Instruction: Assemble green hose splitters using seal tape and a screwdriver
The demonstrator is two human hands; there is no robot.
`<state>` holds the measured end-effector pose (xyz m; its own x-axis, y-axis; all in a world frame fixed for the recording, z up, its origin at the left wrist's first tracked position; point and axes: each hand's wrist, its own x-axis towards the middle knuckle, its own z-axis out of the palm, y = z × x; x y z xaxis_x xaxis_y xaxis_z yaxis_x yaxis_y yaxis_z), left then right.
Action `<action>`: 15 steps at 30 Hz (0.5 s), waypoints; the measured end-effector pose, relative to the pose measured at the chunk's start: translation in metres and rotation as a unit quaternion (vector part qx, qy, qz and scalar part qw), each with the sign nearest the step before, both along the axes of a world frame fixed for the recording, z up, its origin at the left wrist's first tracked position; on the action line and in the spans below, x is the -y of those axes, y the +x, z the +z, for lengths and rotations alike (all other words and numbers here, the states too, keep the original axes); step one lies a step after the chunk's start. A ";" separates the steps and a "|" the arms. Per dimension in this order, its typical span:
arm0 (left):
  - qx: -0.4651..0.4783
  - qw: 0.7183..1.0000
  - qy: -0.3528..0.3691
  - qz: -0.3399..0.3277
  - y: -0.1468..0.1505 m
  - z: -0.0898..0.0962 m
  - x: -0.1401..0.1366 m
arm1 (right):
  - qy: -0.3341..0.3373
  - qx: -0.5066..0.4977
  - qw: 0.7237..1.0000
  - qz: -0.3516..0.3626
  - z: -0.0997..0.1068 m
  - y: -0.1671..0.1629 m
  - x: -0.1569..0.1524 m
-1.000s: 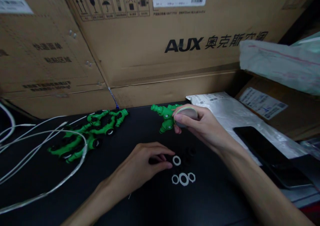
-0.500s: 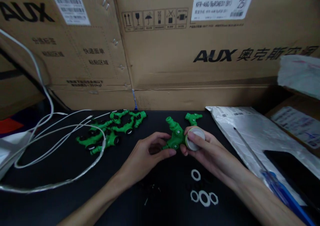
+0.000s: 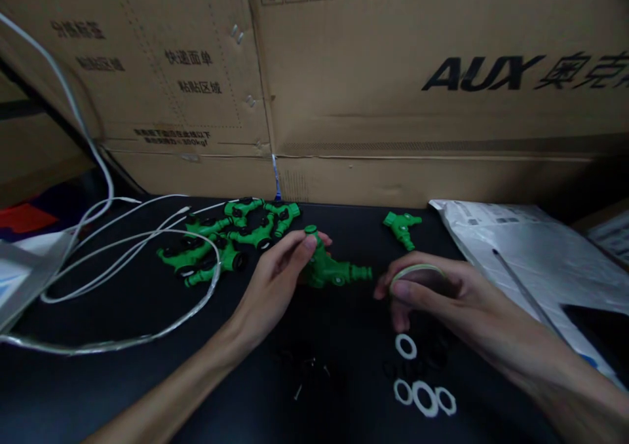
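My left hand (image 3: 280, 267) is closed around one arm of a green Y-shaped hose splitter (image 3: 327, 267), whose ribbed outlet points right. In my right hand (image 3: 437, 293) is a round, flat tin (image 3: 425, 275) with a yellowish-green rim, tilted, its contents not visible. A gap separates the tin from the splitter. Under my right fingers lies a white ring washer (image 3: 405, 346). Closer to me are more white rings (image 3: 425, 399), with dim black rings (image 3: 407, 369) among them. Small screws (image 3: 298, 390) and dark bits lie below the splitter.
Several green splitters with black parts (image 3: 228, 257) lie in a pile at left, crossed by white cables (image 3: 147, 234). A smaller green splitter (image 3: 403, 226) rests behind my right hand. At right are a screwdriver (image 3: 525, 293), a white mailer (image 3: 472, 224) and a black phone-like slab (image 3: 594, 326). Cardboard boxes (image 3: 344, 123) stand behind.
The splitter has turned so its ribbed outlet points right instead of up. My right hand has drawn away to the right with the tin, now tilted. The camera view has shifted down and left.
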<state>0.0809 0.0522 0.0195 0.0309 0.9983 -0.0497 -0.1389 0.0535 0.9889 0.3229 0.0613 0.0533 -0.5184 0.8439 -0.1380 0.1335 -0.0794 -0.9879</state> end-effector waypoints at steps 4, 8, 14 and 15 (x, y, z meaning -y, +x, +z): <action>-0.003 0.997 0.000 -0.074 0.003 -0.005 0.002 | 0.008 0.006 0.999 -0.045 -0.001 -0.001 0.002; 0.000 0.992 -0.023 -0.125 0.005 -0.013 0.003 | -0.008 0.019 0.997 -0.077 -0.005 -0.009 0.006; -0.047 0.983 -0.041 -0.171 0.003 -0.012 0.004 | 0.010 0.044 0.996 -0.072 -0.007 -0.016 0.009; -0.052 0.983 -0.041 -0.170 0.003 -0.011 0.004 | 0.013 0.049 0.996 -0.069 -0.008 -0.016 0.010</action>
<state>0.0843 0.0486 0.0081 0.3534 0.9234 -0.1501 0.0016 0.1598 0.9871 0.3070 0.0515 0.0455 -0.3832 0.9099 -0.1590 0.2188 -0.0778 -0.9727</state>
